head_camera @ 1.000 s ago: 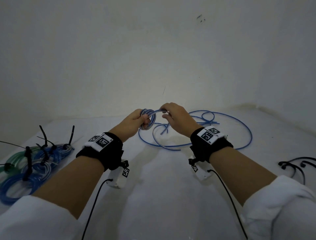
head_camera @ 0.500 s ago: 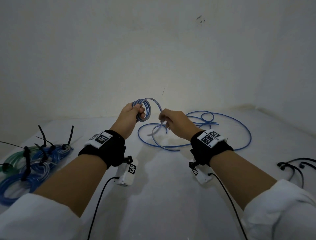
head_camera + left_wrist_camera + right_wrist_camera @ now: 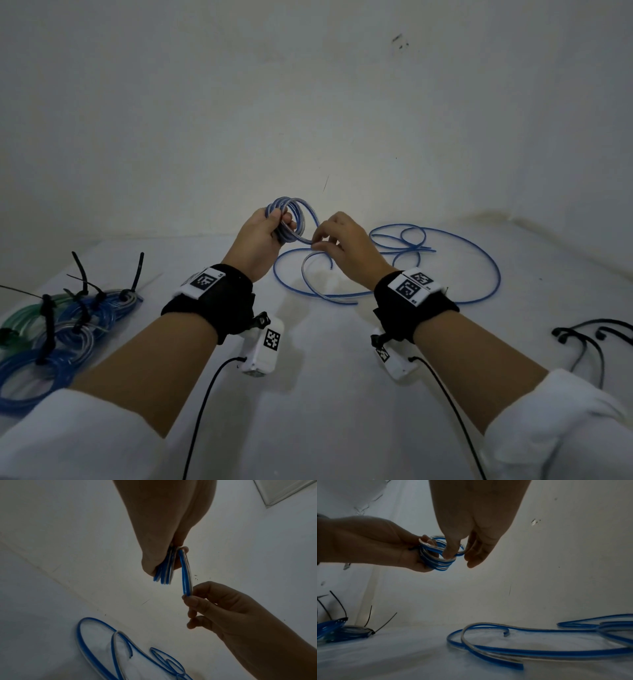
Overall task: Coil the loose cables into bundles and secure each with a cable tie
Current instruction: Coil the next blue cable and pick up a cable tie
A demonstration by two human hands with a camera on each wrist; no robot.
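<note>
Frame centre: left hand [image 3: 262, 236] grasps the small blue-and-clear plastic cable coil [image 3: 291, 216]; right hand [image 3: 342, 245] pinches its trailing strand. No legible writing.

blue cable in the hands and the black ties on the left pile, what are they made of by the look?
Blue cable: looks like flexible plastic sheathing, glossy, part blue and part clear or silvery along its length; it bends into tight loops without kinking. What lies inside cannot be told.
Black ties: probably nylon or similar plastic, matte; thin stiff tails stick up from the tied bundles.

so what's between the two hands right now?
A short span of blue-and-clear cable, running from the coil in the left hand to the right hand's pinch; clearest in the left wrist view.
</note>
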